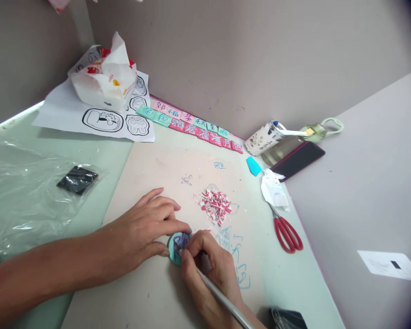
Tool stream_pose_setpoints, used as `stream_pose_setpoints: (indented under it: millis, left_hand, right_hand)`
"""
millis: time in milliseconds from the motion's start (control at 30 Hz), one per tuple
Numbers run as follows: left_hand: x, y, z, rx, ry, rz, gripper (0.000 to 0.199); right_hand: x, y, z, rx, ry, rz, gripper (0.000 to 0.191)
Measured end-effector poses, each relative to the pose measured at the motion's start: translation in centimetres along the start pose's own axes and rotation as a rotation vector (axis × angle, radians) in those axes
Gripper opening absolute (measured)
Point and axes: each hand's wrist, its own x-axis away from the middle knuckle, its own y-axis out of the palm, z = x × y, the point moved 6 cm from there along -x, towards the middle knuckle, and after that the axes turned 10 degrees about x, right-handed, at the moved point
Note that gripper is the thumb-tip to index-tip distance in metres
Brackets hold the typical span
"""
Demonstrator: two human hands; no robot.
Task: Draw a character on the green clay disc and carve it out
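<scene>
Between the thumb and index finger of my left hand (154, 226) sits a small round green piece (173, 242), like a rubber stamp block, with purple character strokes on its top. It rests on a beige board (137, 283). My right hand (210, 269) is closed in a pen grip around a craft knife (222, 299) with a slim silver handle. The knife's tip meets the top of the green piece, partly hidden by my fingers. Just beyond my hands lies a heap of red and white shavings (215, 205).
Rows of pink and green character tiles (192, 125) line the wall edge. A tissue pack (104, 84) stands on printed drawings (102, 121). At right are red-handled scissors (287, 233), a phone (297, 160) and a pen cup (263, 137). Clear plastic (27, 192) covers the left side.
</scene>
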Motion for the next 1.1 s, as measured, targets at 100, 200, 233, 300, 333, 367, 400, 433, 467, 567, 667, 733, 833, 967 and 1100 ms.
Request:
stream_pose_setpoints:
  millis: [100,200,233,300,333,367,400,433,467,567,667,733,833,967,1100]
  left_hand:
    - [0.01,0.05,0.0,-0.006,0.004,-0.007,0.043]
    - [0.03,0.03,-0.05,-0.007,0.004,-0.008,0.043]
    - [0.03,0.02,-0.06,-0.008,0.006,-0.009,0.043]
    - [0.03,0.0,-0.08,-0.01,0.01,-0.01,0.043]
    - [0.03,0.01,-0.08,-0.011,0.011,-0.011,0.043]
    - [0.03,0.01,-0.07,-0.011,0.011,-0.011,0.043]
    - [0.04,0.01,-0.06,-0.009,0.01,-0.01,0.043]
    - [0.06,0.01,-0.05,-0.007,0.008,-0.008,0.042]
    - [0.09,0.02,-0.04,-0.005,0.007,-0.009,0.043]
    - [0.16,0.04,-0.01,0.001,0.003,-0.011,0.043]
    - [0.17,0.0,-0.03,0.001,0.004,-0.006,0.044]
    - [0.14,-0.05,-0.03,-0.001,0.009,-0.002,0.044]
    - [0.12,-0.06,-0.06,-0.003,0.009,-0.004,0.044]
    - [0.14,-0.01,-0.13,-0.003,-0.005,-0.015,0.044]
    - [0.1,-0.05,-0.11,-0.005,-0.006,-0.016,0.044]
  right_hand:
    - [0.03,-0.01,-0.18,0.026,-0.016,0.001,0.02]
    - [0.07,-0.03,-0.3,0.022,-0.022,0.004,0.021]
    - [0.08,-0.03,-0.33,0.018,-0.023,0.005,0.021]
    - [0.11,-0.03,-0.38,0.012,-0.028,0.004,0.02]
    - [0.11,-0.02,-0.39,0.009,-0.031,0.003,0.02]
    - [0.11,-0.01,-0.39,0.008,-0.035,0.003,0.02]
    - [0.11,0.0,-0.39,0.006,-0.04,0.002,0.02]
    - [0.1,0.01,-0.39,0.004,-0.045,0.004,0.02]
    - [0.09,0.01,-0.4,0.0,-0.053,0.005,0.02]
    - [0.09,-0.05,-0.48,-0.006,-0.081,0.013,0.021]
    - [0.16,-0.07,-0.51,0.006,-0.094,0.005,0.02]
    - [0.22,-0.06,-0.48,0.021,-0.094,-0.002,0.02]
    - [0.27,-0.01,-0.37,0.007,-0.092,-0.007,0.02]
    - [0.31,0.05,-0.27,-0.025,-0.064,-0.038,0.019]
    - [0.41,0.05,-0.39,-0.042,0.017,-0.127,0.019]
